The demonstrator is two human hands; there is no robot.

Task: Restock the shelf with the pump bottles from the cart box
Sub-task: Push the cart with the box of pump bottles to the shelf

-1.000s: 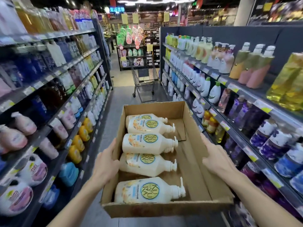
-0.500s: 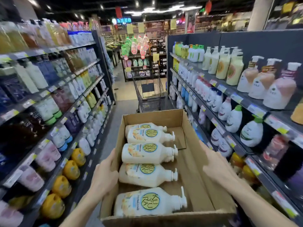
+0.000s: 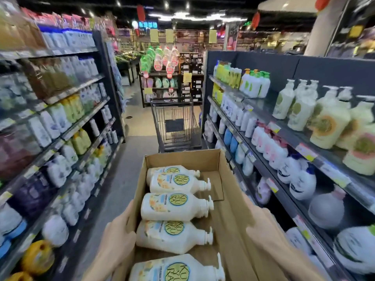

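Note:
An open cardboard box (image 3: 229, 201) is carried in front of me down a shop aisle. Several cream pump bottles (image 3: 174, 206) with a round yellow-green label lie on their sides along its left half, pumps pointing right. My left hand (image 3: 117, 238) presses flat on the box's left wall. My right hand (image 3: 263, 228) grips the right wall. On the upper right shelf (image 3: 304, 148) stand matching cream pump bottles (image 3: 328, 122) upright.
Shelves packed with bottles line both sides of the aisle. An empty wire shopping cart (image 3: 175, 124) stands ahead in the aisle, just past the box. A display rack (image 3: 162, 78) closes the far end. Bare floor (image 3: 129, 159) runs left of the cart.
I have walked forward along the aisle with the box; the cart and the right-hand shelf bottles are nearer. Both hands keep the same hold on the box walls.

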